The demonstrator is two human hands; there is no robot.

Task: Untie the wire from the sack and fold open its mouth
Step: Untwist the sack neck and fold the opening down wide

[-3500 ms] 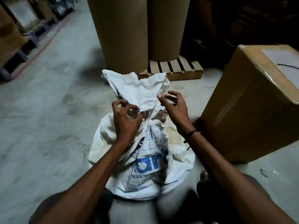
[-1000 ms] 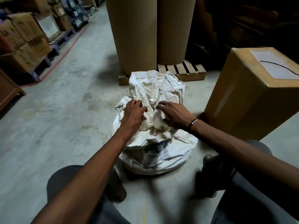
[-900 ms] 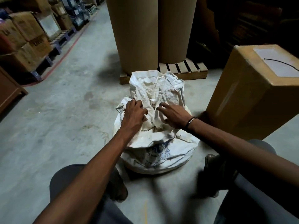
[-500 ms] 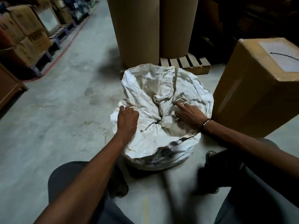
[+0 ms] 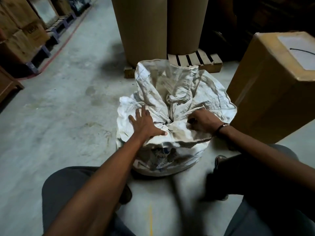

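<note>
Occluded, cropped and unresolved areas, head view.

I cannot see inside the sack point(image 5: 179, 92): its crumpled mouth folds inward and covers the contents. The right hand point(image 5: 203, 122) has its fingertips curled into the fabric, so I cannot confirm what they pinch. The blue print on the sack's lower wall is creased and unreadable. The cardboard box point(image 5: 265, 92) is cut off by the right edge, the two brown rolls point(image 5: 141, 28) by the top edge. Both knees are blurred and cropped at the bottom.
</note>
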